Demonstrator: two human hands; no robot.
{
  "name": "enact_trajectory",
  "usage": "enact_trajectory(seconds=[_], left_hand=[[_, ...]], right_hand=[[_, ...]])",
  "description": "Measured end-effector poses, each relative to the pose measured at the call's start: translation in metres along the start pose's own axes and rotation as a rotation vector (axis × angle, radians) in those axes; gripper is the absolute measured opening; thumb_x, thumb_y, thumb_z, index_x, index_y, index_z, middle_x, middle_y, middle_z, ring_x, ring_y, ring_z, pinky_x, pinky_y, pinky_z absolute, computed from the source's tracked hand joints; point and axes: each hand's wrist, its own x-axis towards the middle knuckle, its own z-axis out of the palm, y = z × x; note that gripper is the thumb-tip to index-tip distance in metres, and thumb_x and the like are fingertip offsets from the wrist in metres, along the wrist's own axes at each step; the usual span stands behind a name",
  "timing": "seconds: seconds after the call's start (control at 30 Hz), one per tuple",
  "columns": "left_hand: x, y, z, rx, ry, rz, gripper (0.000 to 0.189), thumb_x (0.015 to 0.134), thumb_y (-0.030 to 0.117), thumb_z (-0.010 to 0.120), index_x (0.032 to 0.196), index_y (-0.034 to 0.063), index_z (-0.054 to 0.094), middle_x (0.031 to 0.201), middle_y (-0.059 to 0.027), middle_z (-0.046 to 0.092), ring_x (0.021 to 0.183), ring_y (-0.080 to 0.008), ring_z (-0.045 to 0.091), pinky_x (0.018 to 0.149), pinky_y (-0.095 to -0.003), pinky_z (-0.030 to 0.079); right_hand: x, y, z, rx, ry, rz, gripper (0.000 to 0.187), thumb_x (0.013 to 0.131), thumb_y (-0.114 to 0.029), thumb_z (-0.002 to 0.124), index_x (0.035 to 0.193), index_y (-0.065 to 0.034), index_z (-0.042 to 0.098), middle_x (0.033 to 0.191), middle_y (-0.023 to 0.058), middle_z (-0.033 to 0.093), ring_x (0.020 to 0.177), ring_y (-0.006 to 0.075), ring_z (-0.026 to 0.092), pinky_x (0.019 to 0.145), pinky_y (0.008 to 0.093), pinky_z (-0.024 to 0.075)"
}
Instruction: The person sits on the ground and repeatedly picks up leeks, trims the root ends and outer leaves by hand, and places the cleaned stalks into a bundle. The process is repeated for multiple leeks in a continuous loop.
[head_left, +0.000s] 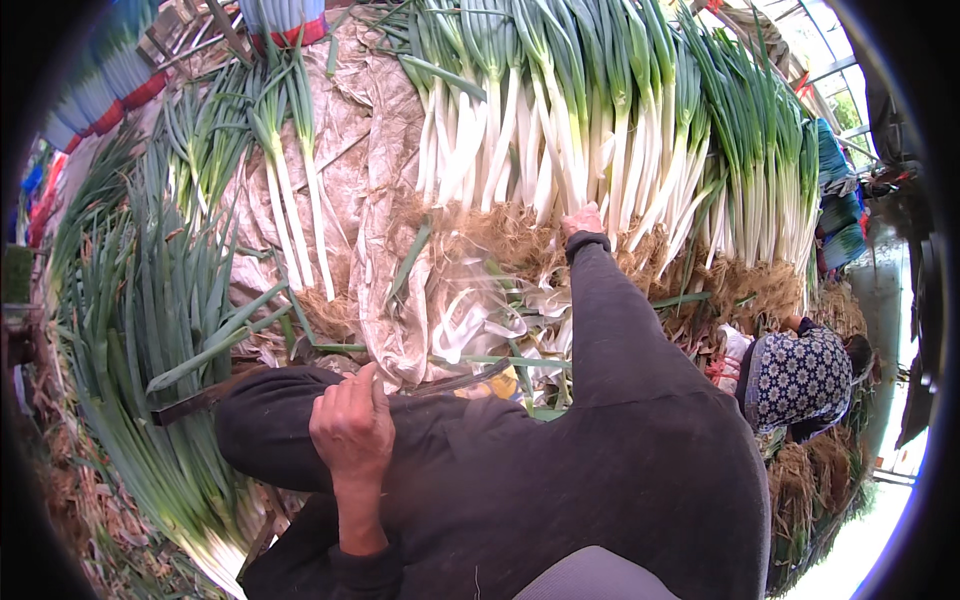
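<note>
My right hand (583, 219) reaches forward into a wide row of Welsh onions (517, 142) with long white stalks, green leaves and brown hairy roots. Its fingers close around the root end of a white onion stalk (559, 150); part of the grip is hidden by the sleeve and neighbouring stalks. My left hand (352, 420) rests over my bent knee, fingers curled in and thumb against them, with nothing visible in it. Ahead of that knee, a few separate onions (289, 217) lie on a wrinkled pale sheet (382, 150), roots towards me.
Peeled white skins (480, 322) and leaf scraps litter the ground before me. A large heap of onions (165, 337) lies on my left. At right, a person (799, 379) in a flowered top bends near more rooted onions (765, 289). Blue-wrapped bundles (112, 101) stand at the far left.
</note>
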Motion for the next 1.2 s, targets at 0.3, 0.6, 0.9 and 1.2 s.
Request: enact_trajectory(seconds=[0.3,0.6,0.9,1.2], left_hand=[[-0.002,0.001,0.002,0.013,0.001,-0.008,0.02,0.086,0.011,0.07,0.106,0.0077,0.071,0.08,-0.0058,0.066,0.074,-0.0243,0.062,0.068,-0.0375,0.048],[-0.001,0.002,0.001,0.001,0.048,-0.016,0.02,0.085,0.01,0.071,0.105,0.0079,0.071,0.081,-0.0056,0.066,0.074,-0.0242,0.062,0.068,-0.0375,0.048],[0.0,0.002,0.0,-0.02,0.038,-0.019,0.018,0.086,0.011,0.071,0.104,0.0091,0.071,0.078,-0.0047,0.065,0.074,-0.0235,0.063,0.068,-0.0367,0.048],[0.011,0.012,0.002,-0.471,-0.07,-0.192,0.035,0.089,0.011,0.068,0.124,0.0061,0.066,0.094,-0.0134,0.071,0.087,-0.0291,0.068,0.081,-0.04,0.052]], right_hand=[[0.006,-0.004,0.003,-0.124,-0.091,0.074,0.069,0.074,-0.027,0.076,0.13,0.0025,0.048,0.135,0.0253,0.056,0.121,0.0394,0.06,0.105,0.0428,0.0494],[0.025,0.005,0.005,0.032,-0.328,0.083,0.072,0.064,-0.037,0.088,0.113,0.0075,0.061,0.124,0.0268,0.064,0.12,0.0331,0.062,0.102,0.0376,0.0487],[0.03,0.017,-0.005,0.299,-0.401,-0.023,0.071,0.064,-0.027,0.086,0.123,0.0053,0.063,0.116,0.0208,0.07,0.105,0.0296,0.067,0.094,0.0362,0.0518],[-0.109,-0.062,-0.088,1.103,-1.005,0.116,0.045,0.081,-0.035,0.07,0.115,-0.0058,0.067,0.099,0.0111,0.066,0.091,0.026,0.064,0.086,0.0427,0.0526]])
